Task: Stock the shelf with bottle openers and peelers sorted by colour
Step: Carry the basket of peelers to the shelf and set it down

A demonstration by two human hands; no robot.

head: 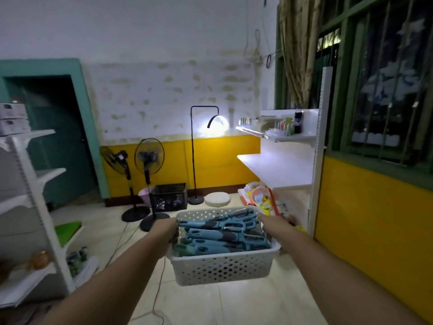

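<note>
The basket (222, 268) of blue peelers and openers (222, 233), lower centre, is held aloft; left grip (172, 232) and right grip (266, 222) each clasp a side rim. Risk: an uneven lift would tip tools out short of the shelf (276, 167), centre right.

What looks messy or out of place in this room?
The blue tools lie jumbled in the white basket, held by the left hand and right hand. Colourful items sit heaped on the floor under the right shelf, not on it. The wall paint is patchy.
</note>
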